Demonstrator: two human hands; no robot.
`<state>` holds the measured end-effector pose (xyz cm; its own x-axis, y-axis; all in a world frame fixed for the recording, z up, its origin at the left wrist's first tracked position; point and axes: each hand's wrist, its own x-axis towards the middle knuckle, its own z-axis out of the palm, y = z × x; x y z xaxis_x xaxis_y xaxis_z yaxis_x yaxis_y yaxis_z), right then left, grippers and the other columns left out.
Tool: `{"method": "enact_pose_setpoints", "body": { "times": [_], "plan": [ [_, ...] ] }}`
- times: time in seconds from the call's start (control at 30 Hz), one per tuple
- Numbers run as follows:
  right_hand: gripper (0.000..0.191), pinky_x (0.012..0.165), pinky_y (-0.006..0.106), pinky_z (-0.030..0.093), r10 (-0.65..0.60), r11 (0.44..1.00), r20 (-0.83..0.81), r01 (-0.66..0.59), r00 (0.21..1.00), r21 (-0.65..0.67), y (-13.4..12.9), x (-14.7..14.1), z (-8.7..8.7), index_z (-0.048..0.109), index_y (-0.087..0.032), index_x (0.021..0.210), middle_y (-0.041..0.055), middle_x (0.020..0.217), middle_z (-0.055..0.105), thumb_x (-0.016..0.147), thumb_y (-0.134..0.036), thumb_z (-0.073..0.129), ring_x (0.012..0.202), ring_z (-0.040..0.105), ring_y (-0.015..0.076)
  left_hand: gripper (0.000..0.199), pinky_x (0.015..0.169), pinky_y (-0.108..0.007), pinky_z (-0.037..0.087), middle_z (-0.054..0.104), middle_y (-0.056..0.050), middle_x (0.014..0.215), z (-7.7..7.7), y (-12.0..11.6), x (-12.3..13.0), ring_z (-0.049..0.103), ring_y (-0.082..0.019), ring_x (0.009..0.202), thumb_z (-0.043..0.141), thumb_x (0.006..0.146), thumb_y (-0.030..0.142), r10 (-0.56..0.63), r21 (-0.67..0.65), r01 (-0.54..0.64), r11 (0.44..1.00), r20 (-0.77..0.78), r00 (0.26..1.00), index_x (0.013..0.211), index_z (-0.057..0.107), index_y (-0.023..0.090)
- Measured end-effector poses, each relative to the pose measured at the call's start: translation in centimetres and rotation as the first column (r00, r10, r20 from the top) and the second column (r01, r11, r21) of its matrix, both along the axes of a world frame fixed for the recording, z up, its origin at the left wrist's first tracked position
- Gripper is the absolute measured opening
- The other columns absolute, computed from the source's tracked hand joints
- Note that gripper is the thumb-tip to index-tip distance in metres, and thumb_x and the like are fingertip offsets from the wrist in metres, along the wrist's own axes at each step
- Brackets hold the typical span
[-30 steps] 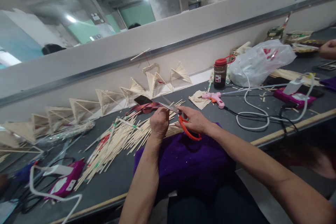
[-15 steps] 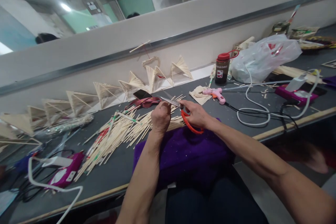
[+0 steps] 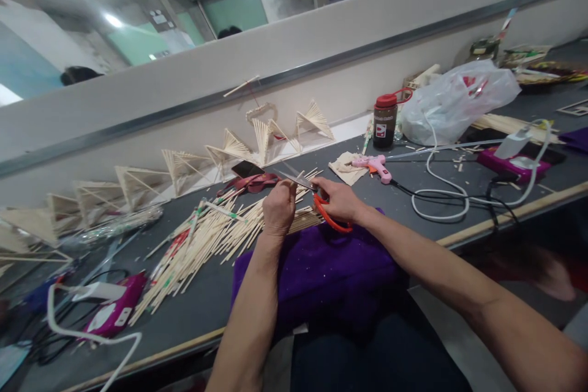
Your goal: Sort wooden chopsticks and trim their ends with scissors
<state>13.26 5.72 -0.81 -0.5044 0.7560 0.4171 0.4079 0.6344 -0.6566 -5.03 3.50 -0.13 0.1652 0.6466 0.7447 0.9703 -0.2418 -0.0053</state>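
My right hand [image 3: 337,199] grips a pair of scissors [image 3: 331,215] by the orange-red handle. The blades are parted and point left, reaching just above my left hand [image 3: 279,205]. That hand is closed, fingers pinched together under the blades; whatever it holds is hidden or too thin to make out. Beneath both hands a purple cloth [image 3: 331,275] lies over the table edge and my lap, with pale specks on it. Behind and to the left spreads a pile of thin wooden sticks [image 3: 206,239].
Folded fan-like stick structures [image 3: 177,168] line the wall. A phone [image 3: 247,169] lies behind the sticks. On the right are a pink glue gun [image 3: 377,166], a bottle [image 3: 384,122], a plastic bag [image 3: 454,104] and a magenta power strip [image 3: 514,165] with cables. Another magenta power strip [image 3: 122,306] sits at left.
The whole view has shifted slightly. Both hands stay close together, and the scissors remain in my right hand with their blades parted.
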Motion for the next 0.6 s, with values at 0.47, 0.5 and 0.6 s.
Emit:
{"method": "enact_pose_setpoints", "body": {
  "times": [0.47, 0.5, 0.6],
  "plan": [
    [0.049, 0.062, 0.023, 0.035, 0.021, 0.998, -0.056, -0.024, 0.998, -0.057, -0.31, 0.01, 0.3, 0.05, -0.024, 0.115, -0.0045, 0.073, 0.056, 0.07, -0.037, 0.063, 0.065, 0.049, 0.0107, 0.014, 0.059, -0.022, 0.038, 0.06, 0.0, 0.067, 0.96, -0.7, -0.42, 0.055, -0.012, 0.06, 0.054, 0.083, 0.032, -0.046, 0.063, 0.036, 0.997, 0.154, 0.987, 0.08, 0.054, 0.018],
    [0.05, 0.062, 0.023, 0.035, 0.024, 0.998, -0.058, -0.027, 0.998, -0.057, -0.33, 0.01, 0.3, 0.05, -0.024, 0.115, -0.0044, 0.074, 0.056, 0.07, -0.039, 0.063, 0.065, 0.05, 0.0107, 0.015, 0.058, -0.021, 0.037, 0.059, 0.0, 0.065, 0.95, -0.71, -0.46, 0.054, -0.011, 0.059, 0.054, 0.083, 0.032, -0.058, 0.09, 0.045, 0.995, 0.144, 0.988, 0.077, 0.054, 0.018],
    [0.053, 0.062, 0.023, 0.035, 0.031, 0.997, -0.061, -0.034, 0.998, -0.064, -0.38, 0.06, 0.37, 0.049, -0.024, 0.116, -0.004, 0.075, 0.056, 0.07, -0.045, 0.063, 0.066, 0.05, 0.011, 0.017, 0.057, -0.02, 0.037, 0.059, 0.0, 0.064, 1.01, -0.78, -0.53, 0.053, -0.01, 0.058, 0.055, 0.083, 0.031, -0.111, 0.13, 0.092, 0.987, 0.15, 0.982, 0.072, 0.054, 0.018]
  ]
}}
